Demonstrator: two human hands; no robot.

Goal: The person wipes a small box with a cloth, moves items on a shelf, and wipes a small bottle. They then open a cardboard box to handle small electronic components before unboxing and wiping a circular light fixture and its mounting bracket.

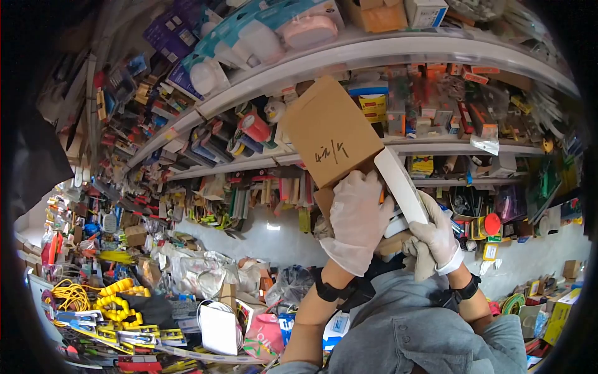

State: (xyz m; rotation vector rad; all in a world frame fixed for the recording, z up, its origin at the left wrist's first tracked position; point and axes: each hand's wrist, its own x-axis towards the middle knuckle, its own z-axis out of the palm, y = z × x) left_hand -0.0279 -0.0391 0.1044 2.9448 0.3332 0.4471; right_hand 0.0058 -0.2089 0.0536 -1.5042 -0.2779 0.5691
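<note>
Holding, head view: the bare-armed person's right hand (436, 234), in a thin whitish glove, has thumb and fingers clamped on the lower end of a long, flat white box (400, 187).
Left hand: this hand (358, 215), gloved likewise, lies at the lower end of a large brown cardboard box (333, 132); its fingertips are partly hidden, so I cannot tell whether they clamp the cardboard.
Cardboard box: it stands tilted above the hands, in front of the shelves, with black handwriting on the face toward the camera.
White box: it slants down from beside the cardboard box's lower right corner into the right hand.
Wrists and clothing: a black band (468, 288) circles the right wrist; below is a grey cloth shirt (411, 330).
Shelves: pale, curved-looking shelf edges (436, 51) run behind, bearing packaged goods and a red round roll (255, 128).
Lower left: a coil of yellow cable (70, 296) lies near jointed yellow tubing (118, 302); farther right are a square white panel (220, 330) and a pink bag (265, 336).
Right side: a container with a round red lid (492, 222) sits beyond the right hand.
</note>
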